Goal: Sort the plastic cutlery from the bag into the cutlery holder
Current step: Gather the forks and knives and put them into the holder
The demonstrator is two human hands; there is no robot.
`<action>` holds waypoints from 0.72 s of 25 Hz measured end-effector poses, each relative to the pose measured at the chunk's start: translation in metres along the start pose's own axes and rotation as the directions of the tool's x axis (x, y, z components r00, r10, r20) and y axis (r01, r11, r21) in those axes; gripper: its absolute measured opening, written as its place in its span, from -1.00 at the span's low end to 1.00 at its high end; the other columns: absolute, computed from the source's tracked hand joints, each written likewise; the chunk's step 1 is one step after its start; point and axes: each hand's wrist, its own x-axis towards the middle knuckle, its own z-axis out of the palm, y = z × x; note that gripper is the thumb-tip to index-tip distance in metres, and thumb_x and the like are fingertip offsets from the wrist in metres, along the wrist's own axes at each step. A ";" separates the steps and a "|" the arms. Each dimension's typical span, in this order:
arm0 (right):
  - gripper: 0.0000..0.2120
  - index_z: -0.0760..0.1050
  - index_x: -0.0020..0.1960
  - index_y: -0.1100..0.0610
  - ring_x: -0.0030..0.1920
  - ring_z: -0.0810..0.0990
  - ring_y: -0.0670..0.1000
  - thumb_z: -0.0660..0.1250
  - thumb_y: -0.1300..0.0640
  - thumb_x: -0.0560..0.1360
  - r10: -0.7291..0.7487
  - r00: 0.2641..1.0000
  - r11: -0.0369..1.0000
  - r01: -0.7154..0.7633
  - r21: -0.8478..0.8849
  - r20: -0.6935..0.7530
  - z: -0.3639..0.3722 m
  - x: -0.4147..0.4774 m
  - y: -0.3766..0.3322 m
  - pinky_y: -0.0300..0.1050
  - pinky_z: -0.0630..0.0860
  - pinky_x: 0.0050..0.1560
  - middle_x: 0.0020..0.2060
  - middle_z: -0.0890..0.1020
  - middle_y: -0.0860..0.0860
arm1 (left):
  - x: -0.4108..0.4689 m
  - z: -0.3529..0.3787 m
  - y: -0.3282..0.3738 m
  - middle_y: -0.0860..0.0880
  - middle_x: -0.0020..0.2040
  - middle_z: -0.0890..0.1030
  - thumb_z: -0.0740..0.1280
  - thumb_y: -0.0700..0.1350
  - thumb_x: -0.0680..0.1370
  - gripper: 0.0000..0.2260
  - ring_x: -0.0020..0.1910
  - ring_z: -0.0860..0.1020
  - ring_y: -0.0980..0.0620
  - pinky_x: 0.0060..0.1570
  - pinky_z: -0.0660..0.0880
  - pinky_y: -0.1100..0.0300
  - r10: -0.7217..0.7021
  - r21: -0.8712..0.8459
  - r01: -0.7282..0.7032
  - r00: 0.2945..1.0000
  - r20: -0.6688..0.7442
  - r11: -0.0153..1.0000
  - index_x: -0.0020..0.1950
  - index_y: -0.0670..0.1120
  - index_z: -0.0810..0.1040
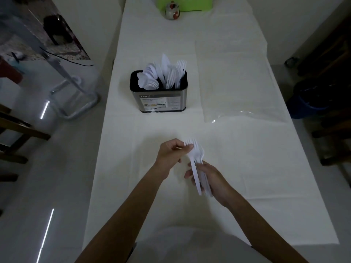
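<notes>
A bunch of white plastic forks (195, 156) is held above the near middle of the white table. My right hand (210, 177) grips the handles from the right. My left hand (171, 151) pinches the tine end of the bunch with thumb and fingers. Further back stands the steel cutlery holder (161, 99) with a black rim. White spoons fill its left side, knives stand in the middle and forks on the right. The clear plastic bag (243, 88) lies flat to the right of the holder, and I cannot tell whether anything is inside.
A small glass jar (171, 10) and a green box (184, 3) stand at the table's far end. Wooden chairs (334, 133) line the right side, a chair (13, 130) and a metal frame (76, 92) the left. The white tablecloth (247, 168) covers the table.
</notes>
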 end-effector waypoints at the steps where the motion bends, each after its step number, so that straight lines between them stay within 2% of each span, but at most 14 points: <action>1: -0.81 0.47 -0.06 0.15 -0.48 0.45 -0.06 0.12 0.11 0.59 0.001 0.999 1.000 -0.001 0.027 0.032 0.003 0.000 -0.002 -0.23 0.36 -0.46 -0.38 0.56 0.03 | 0.000 0.000 0.002 -0.02 -0.33 0.55 0.48 -0.16 0.41 -0.84 -0.43 0.44 0.14 -0.45 0.38 0.36 0.017 0.040 -0.016 0.999 -0.030 0.999 -0.30 -0.09 0.53; 4: -0.70 0.40 -0.13 0.14 -0.51 0.30 -0.11 0.04 -0.01 0.63 -0.038 0.991 0.993 0.024 0.112 0.128 0.006 0.002 -0.002 -0.27 0.28 -0.46 -0.50 0.37 -0.06 | 0.002 -0.003 0.005 -0.06 -0.33 0.55 0.49 -0.18 0.39 -0.81 -0.50 0.42 0.16 -0.48 0.39 0.31 0.094 0.057 -0.093 0.995 -0.022 0.994 -0.26 -0.11 0.48; 6: -0.67 0.38 -0.15 0.12 -0.51 0.23 -0.13 0.03 -0.07 0.62 -0.021 0.983 0.989 -0.006 0.150 0.182 0.006 0.001 -0.003 -0.31 0.21 -0.48 -0.49 0.30 -0.08 | 0.002 -0.006 0.008 -0.08 -0.23 0.61 0.48 -0.21 0.40 -0.80 -0.46 0.45 0.12 -0.47 0.41 0.24 0.123 0.037 -0.125 0.991 0.051 0.991 -0.11 -0.10 0.47; 8: -0.72 0.35 -0.16 0.10 -0.51 0.18 -0.14 0.11 -0.10 0.56 -0.017 0.967 0.990 -0.019 0.141 0.255 0.003 -0.001 -0.006 -0.33 0.17 -0.49 -0.48 0.26 -0.09 | 0.001 -0.008 0.011 -0.05 -0.20 0.60 0.45 -0.24 0.43 -0.72 -0.42 0.45 0.09 -0.46 0.44 0.23 0.135 0.035 -0.143 0.977 0.166 0.989 0.08 -0.04 0.51; 9: -0.73 0.33 -0.16 0.10 -0.50 0.18 -0.14 0.15 -0.10 0.54 -0.018 0.959 0.994 -0.013 0.107 0.281 0.001 -0.002 -0.008 -0.33 0.18 -0.49 -0.47 0.25 -0.08 | 0.001 -0.009 0.014 -0.04 -0.22 0.58 0.42 -0.25 0.45 -0.71 -0.42 0.44 0.10 -0.46 0.45 0.24 0.155 0.051 -0.170 0.963 0.219 0.984 0.13 -0.04 0.53; 11: -0.74 0.34 -0.11 0.12 -0.49 0.25 -0.10 0.12 -0.07 0.58 -0.024 0.956 0.999 0.033 -0.023 0.293 -0.001 -0.004 -0.014 -0.28 0.27 -0.46 -0.45 0.30 -0.04 | 0.003 -0.010 0.020 -0.05 -0.22 0.59 0.40 -0.28 0.47 -0.80 -0.45 0.45 0.13 -0.46 0.47 0.27 0.209 0.112 -0.246 0.940 0.270 0.963 0.07 -0.11 0.59; 13: -0.76 0.38 0.00 0.15 -0.43 0.45 -0.03 0.08 -0.02 0.62 -0.048 0.971 0.974 0.098 -0.205 0.236 -0.002 -0.004 -0.023 -0.20 0.44 -0.38 -0.37 0.46 0.03 | 0.005 -0.012 0.029 -0.07 -0.19 0.61 0.40 -0.29 0.47 -0.87 -0.48 0.47 0.16 -0.47 0.46 0.30 0.263 0.173 -0.311 0.931 0.253 0.935 -0.01 -0.15 0.62; 15: -0.73 0.38 0.14 0.20 -0.23 0.62 -0.01 0.10 0.01 0.62 -0.065 0.979 0.932 0.129 -0.340 0.193 -0.005 -0.002 -0.037 -0.17 0.58 -0.17 -0.21 0.61 0.04 | 0.009 -0.014 0.038 -0.04 -0.20 0.61 0.42 -0.29 0.45 -0.90 -0.47 0.49 0.18 -0.47 0.46 0.31 0.305 0.207 -0.355 0.922 0.240 0.912 -0.06 -0.17 0.63; 17: -0.72 0.38 0.20 0.21 -0.03 0.64 -0.02 0.12 0.04 0.62 -0.073 0.970 0.880 0.172 -0.443 0.233 -0.010 0.001 -0.054 -0.13 0.58 0.04 -0.10 0.65 0.02 | 0.012 -0.017 0.048 -0.05 -0.21 0.59 0.44 -0.28 0.43 -0.90 -0.44 0.50 0.17 -0.46 0.48 0.29 0.324 0.220 -0.381 0.911 0.253 0.898 -0.08 -0.17 0.64; 18: -0.73 0.40 0.20 0.20 -0.02 0.63 -0.02 0.12 0.05 0.62 -0.063 0.963 0.868 0.183 -0.461 0.263 -0.011 0.002 -0.061 -0.14 0.57 0.05 -0.10 0.65 0.02 | 0.013 -0.017 0.053 -0.09 -0.20 0.59 0.45 -0.28 0.42 -0.90 -0.41 0.51 0.15 -0.45 0.49 0.28 0.328 0.212 -0.385 0.908 0.260 0.898 -0.08 -0.17 0.65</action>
